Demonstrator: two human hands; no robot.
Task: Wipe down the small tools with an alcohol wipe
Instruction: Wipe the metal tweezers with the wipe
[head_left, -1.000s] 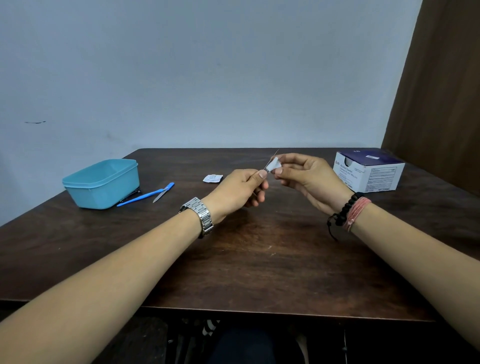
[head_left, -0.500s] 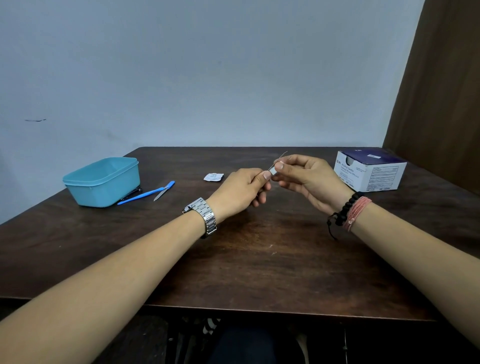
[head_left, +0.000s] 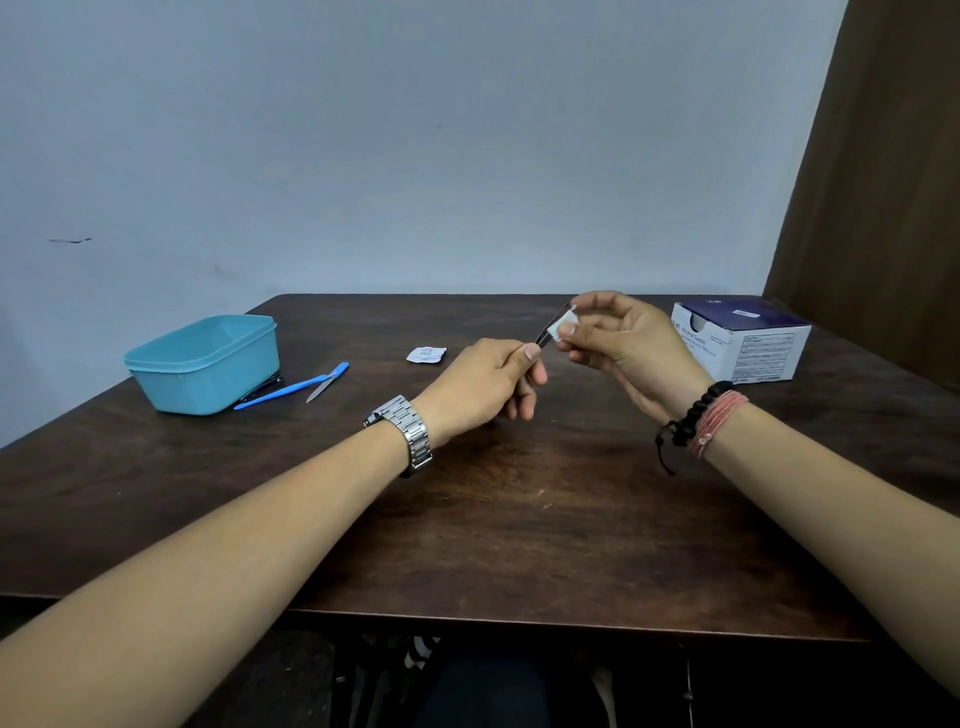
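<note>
My left hand (head_left: 485, 382) pinches the lower end of a thin metal tool, apparently tweezers (head_left: 546, 334), which points up and to the right. My right hand (head_left: 626, 343) holds a small white alcohol wipe (head_left: 562, 326) folded around the upper part of that tool, above the middle of the table. More small tools lie at the left: a blue-handled tool (head_left: 283, 389), a nail file with a blue grip (head_left: 327, 382) and a dark tool (head_left: 262, 387) half hidden beside the teal box.
A teal plastic box (head_left: 202, 361) stands at the table's left. A torn white wipe wrapper (head_left: 426, 354) lies behind my left hand. A white and purple box of alcohol swabs (head_left: 743, 340) stands at the right. The dark wooden table (head_left: 519, 519) ends against a pale wall.
My right hand has slid the wipe from near my left fingertips up along the tool toward its tip. My left hand has kept its grip and barely moved.
</note>
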